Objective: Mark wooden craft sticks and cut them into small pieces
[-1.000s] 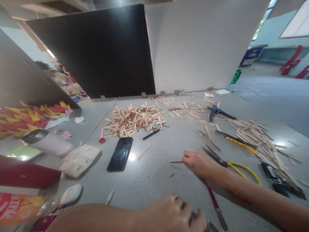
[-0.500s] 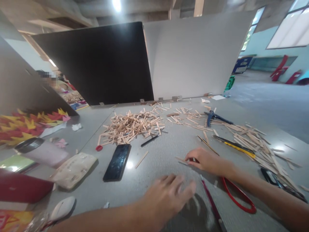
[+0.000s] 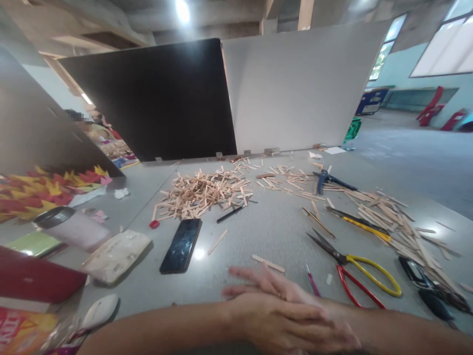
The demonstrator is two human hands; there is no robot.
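My left hand [image 3: 283,320] lies across my right hand and wrist, its fingers stretched out flat and to the right, holding nothing. My right hand [image 3: 268,286] reaches leftward beneath it with its fingers extended, a little blurred; the palm is partly hidden. Just beyond my right hand a thin wooden stick [image 3: 268,263] rests on the table. Right of the hands are scissors [image 3: 345,259] with one red and one yellow handle. A slim purple-handled tool [image 3: 312,282] points up from behind my right wrist, mostly covered.
A heap of wooden sticks [image 3: 205,192] is near the phone [image 3: 181,246] and a black pen [image 3: 231,213]. Blue-handled cutters [image 3: 325,180], a yellow cutter knife [image 3: 365,228] and more sticks [image 3: 395,217] are at right. A mouse [image 3: 99,310] is at left. Upright boards [image 3: 295,93] edge the back.
My right hand has let go of the small stick and drawn back toward me. My left hand has moved right, onto my right wrist. The scissors are now uncovered.
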